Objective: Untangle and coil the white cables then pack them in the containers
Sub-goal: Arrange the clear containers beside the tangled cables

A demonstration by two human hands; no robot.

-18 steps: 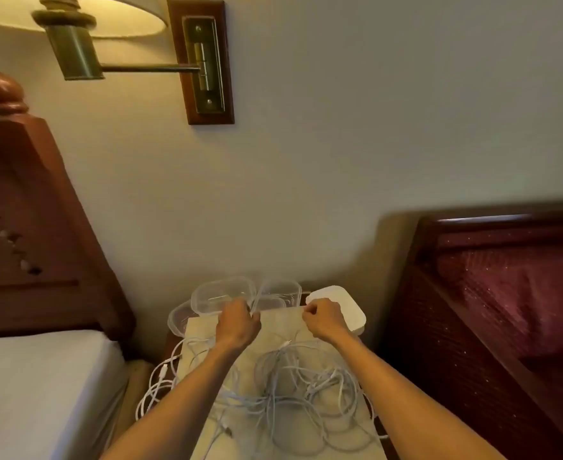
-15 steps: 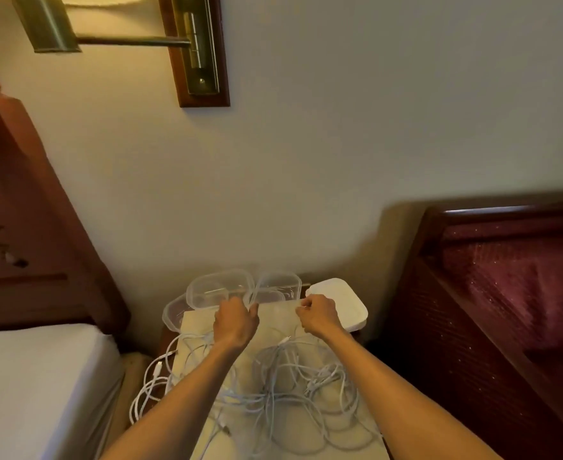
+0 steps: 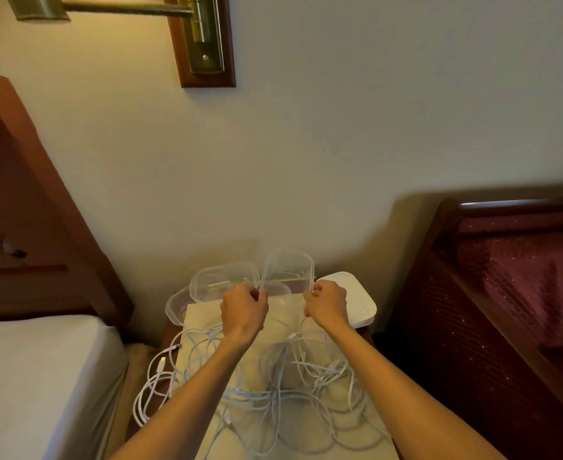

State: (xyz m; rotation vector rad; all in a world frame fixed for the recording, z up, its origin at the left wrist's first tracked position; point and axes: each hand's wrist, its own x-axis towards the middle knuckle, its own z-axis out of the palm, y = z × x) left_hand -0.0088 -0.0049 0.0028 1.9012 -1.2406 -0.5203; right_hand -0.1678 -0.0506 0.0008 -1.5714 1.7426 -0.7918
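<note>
**Both hands raised over the cable tangle, each pinching a strand**

Your tangled white cables point(image 3: 283, 393) lie in loose loops across the pale table point(image 3: 207, 322) in the lower middle of the frame; several loops spill over the table's left edge and hang there, one ending in a small plug. You hold your left hand point(image 3: 242, 313) just left of centre, fingers curled into a fist round a thin white strand that rises from the heap. Your right hand point(image 3: 326, 305), a little to the right of it, is curled too, with thumb and fingertips pinching another bit of cable; a strand drops from it to the pile below. Whether the two hands hold the same cable cannot be told.

Just above your hands in the frame, at the far edge of the table against the wall, stand the clear plastic containers point(image 3: 227, 282): one rounded tub in front of your left hand, a taller one point(image 3: 290, 268) between the hands, and another low one point(image 3: 175, 307) sticking out at the table's far left corner. To the right of your right hand lies a white rounded-square lid point(image 3: 356, 300).

On the left of the frame is a bed with a white sheet point(image 3: 37, 376) and a reddish wooden headboard point(image 3: 31, 200). On the right stands a dark red upholstered piece of furniture point(image 3: 512, 287). A brass wall lamp on a wooden plate point(image 3: 203, 38) hangs at the upper left.
</note>
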